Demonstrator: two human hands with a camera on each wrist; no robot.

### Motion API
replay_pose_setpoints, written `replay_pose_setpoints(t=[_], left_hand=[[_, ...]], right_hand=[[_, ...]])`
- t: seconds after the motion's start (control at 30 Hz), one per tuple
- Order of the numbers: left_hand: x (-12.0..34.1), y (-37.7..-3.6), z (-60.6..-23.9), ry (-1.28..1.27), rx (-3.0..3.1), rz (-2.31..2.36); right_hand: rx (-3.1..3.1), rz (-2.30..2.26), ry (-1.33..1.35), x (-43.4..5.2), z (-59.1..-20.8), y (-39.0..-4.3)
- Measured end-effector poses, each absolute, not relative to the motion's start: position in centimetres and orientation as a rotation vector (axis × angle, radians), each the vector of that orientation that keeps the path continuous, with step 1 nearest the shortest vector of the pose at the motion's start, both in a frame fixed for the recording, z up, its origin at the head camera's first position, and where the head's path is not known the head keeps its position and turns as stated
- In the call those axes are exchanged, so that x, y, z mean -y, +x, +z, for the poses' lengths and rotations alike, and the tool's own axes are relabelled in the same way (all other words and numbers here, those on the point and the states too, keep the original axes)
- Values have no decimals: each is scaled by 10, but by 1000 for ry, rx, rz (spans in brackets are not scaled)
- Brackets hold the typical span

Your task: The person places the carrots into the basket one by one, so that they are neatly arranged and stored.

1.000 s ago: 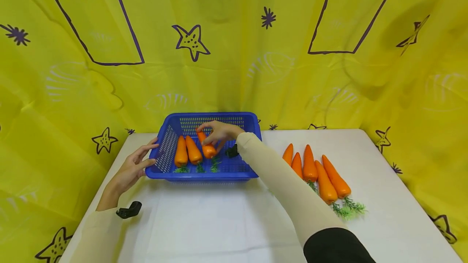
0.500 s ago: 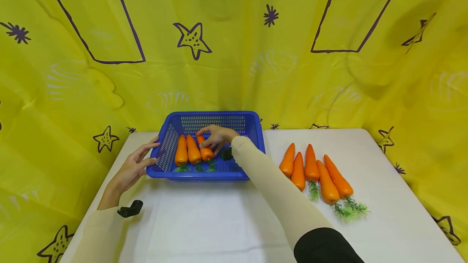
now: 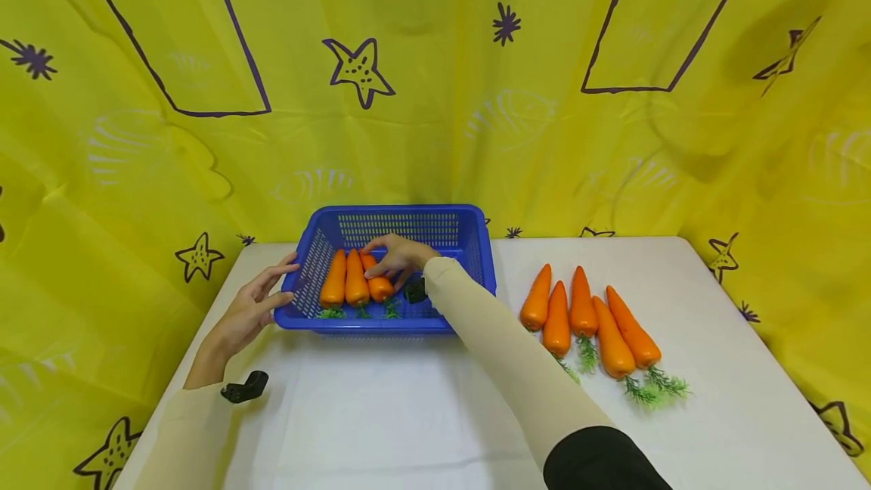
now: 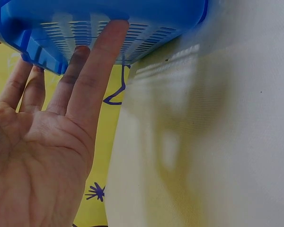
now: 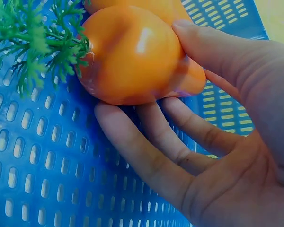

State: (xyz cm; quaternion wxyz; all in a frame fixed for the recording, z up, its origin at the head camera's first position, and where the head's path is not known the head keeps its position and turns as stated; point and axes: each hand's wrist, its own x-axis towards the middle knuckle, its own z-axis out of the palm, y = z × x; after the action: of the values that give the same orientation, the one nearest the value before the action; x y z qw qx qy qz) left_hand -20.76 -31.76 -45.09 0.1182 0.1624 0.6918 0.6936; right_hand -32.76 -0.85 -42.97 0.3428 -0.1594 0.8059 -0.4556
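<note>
Head cam: R hand [image 3: 404, 254] has its grip clamped on 1 carrot [image 3: 379, 290] in blue basket [image 3: 374, 325], by 2 other carrots [image 3: 355, 282]. L hand [image 3: 249, 310] touches basket w/ fingers straight. 5 loose carrots [image 3: 583, 307] on tabletop [image 3: 381, 414].

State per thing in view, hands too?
Blue perforated plastic basket, upright, partly filled
Two orange tapered carrots, green tops, lying in basket
Rightmost orange carrot in basket, held
Five orange tapered carrots, lying on white table
Left hand, fingers extended, touching basket
Right hand, gripping that carrot
Yellow patterned curtain, hanging
</note>
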Motion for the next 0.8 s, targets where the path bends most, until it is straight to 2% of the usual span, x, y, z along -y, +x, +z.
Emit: replay_pose_setpoints(t=[0.8], left_hand=[[317,-206,-448,466,-2004,2047]], right_hand=[[-2143,-1123,-462,6,-427,-328]])
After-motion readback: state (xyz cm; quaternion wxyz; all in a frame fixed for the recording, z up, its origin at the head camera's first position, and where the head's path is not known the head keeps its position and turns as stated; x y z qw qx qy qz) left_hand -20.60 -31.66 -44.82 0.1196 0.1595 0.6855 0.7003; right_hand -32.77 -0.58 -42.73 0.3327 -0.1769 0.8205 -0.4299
